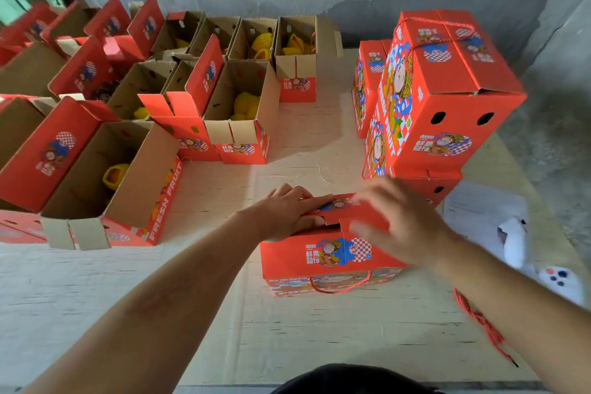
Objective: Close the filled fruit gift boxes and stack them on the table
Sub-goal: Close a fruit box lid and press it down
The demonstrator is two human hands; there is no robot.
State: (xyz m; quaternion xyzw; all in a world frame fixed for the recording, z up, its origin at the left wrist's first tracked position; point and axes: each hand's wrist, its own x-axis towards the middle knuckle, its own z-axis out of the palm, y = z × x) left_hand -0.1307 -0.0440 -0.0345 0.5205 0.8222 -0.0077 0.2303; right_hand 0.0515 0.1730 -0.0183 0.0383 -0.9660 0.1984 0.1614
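Note:
A red fruit gift box (323,257) stands on the table in front of me, its top flaps nearly folded down and a red rope handle hanging at its front. My left hand (287,211) lies on the left top flap with straight fingers pressing it flat. My right hand (393,221), blurred, hovers over the right top flap with fingers spread. A stack of closed red boxes (441,99) rises at the right, just behind this box.
Several open boxes (236,112) holding yellow-netted fruit line the left and back of the table (224,313). A loose red rope (479,320) lies at the right by my forearm. White objects (515,246) sit at the right edge. A grey wall is behind.

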